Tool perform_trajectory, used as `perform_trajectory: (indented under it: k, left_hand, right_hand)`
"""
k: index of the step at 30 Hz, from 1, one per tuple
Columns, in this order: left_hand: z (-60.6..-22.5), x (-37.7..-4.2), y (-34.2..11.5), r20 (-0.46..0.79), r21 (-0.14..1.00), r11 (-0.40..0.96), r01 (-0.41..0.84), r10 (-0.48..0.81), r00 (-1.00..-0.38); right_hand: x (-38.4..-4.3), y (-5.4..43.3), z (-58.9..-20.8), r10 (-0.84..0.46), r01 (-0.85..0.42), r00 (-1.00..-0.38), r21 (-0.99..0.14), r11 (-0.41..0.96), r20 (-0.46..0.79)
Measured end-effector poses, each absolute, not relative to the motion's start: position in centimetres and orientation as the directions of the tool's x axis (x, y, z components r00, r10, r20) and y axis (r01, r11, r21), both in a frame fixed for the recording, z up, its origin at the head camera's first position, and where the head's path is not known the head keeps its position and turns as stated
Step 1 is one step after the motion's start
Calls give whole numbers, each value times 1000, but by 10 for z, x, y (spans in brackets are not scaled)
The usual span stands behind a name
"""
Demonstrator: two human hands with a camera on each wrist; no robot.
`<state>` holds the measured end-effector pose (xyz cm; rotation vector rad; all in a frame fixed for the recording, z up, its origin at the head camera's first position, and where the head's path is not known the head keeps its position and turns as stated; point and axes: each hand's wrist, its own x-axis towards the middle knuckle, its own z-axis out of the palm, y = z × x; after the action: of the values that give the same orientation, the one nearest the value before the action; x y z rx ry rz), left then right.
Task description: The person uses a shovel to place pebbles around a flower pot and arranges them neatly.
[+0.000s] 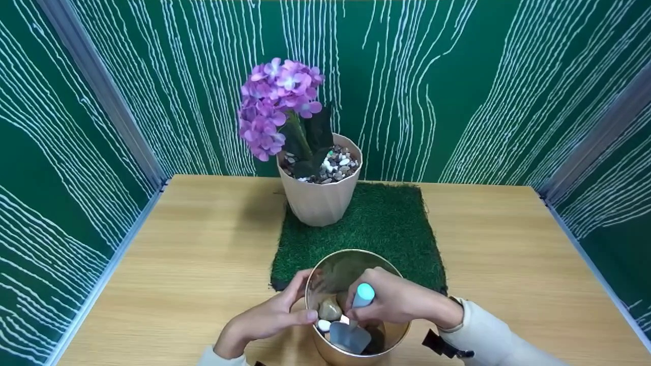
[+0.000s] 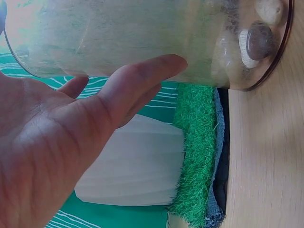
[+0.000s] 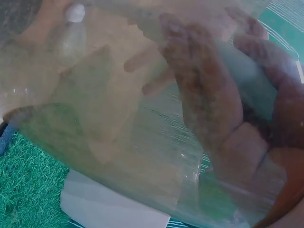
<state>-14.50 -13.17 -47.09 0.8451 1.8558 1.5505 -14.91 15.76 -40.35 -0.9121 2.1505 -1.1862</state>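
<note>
A clear, amber-tinted glass vase [image 1: 325, 352] with a gold rim stands at the front of the table. My left hand [image 1: 272, 316] holds its left side, thumb near the rim; in the left wrist view the fingers lie along the glass [image 2: 133, 38]. Inside the vase, my right hand [image 1: 394, 299] grips a small trowel by its pale blue-green handle [image 1: 363, 296]. The trowel's grey blade [image 1: 350, 337] is low in the vase, among a brown stone [image 1: 330, 309], a white stone [image 1: 324, 325] and darker ones. Through the glass, the right wrist view shows fingers around the handle [image 3: 244, 78].
Behind the vase lies a green artificial-grass mat [image 1: 386, 223]. On its back left stands a ribbed beige pot [image 1: 320, 203] with purple flowers [image 1: 277, 101] and small pebbles [image 1: 335, 168]. Green panels with white lines [image 1: 457, 101] enclose the wooden table [image 1: 203, 254] at back and sides.
</note>
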Motion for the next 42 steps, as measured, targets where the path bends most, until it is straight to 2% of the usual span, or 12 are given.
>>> perform_trajectory:
  k: [6,15,24,33,42]
  left_hand:
    - [-471,-145,-130,-18,984,127,127,774,-632]
    - [-471,-145,-131,-20,982,135,133,773,-634]
    - [-472,-145,-132,-47,983,149,106,766,-641]
    - [-470,-143,-132,-43,985,138,100,767,-640]
    - [-472,-145,-133,-50,984,150,101,763,-644]
  right_hand:
    - [-150,161,-404,-746,-322,-660,-864,387,-89]
    - [-150,158,-405,-758,-313,-641,-861,400,-119]
    - [-155,165,-403,-750,-328,-658,-871,366,-67]
    - [-153,168,-398,-739,-233,-664,-908,347,-112]
    - [-153,180,-392,-749,-207,-658,-940,273,-73]
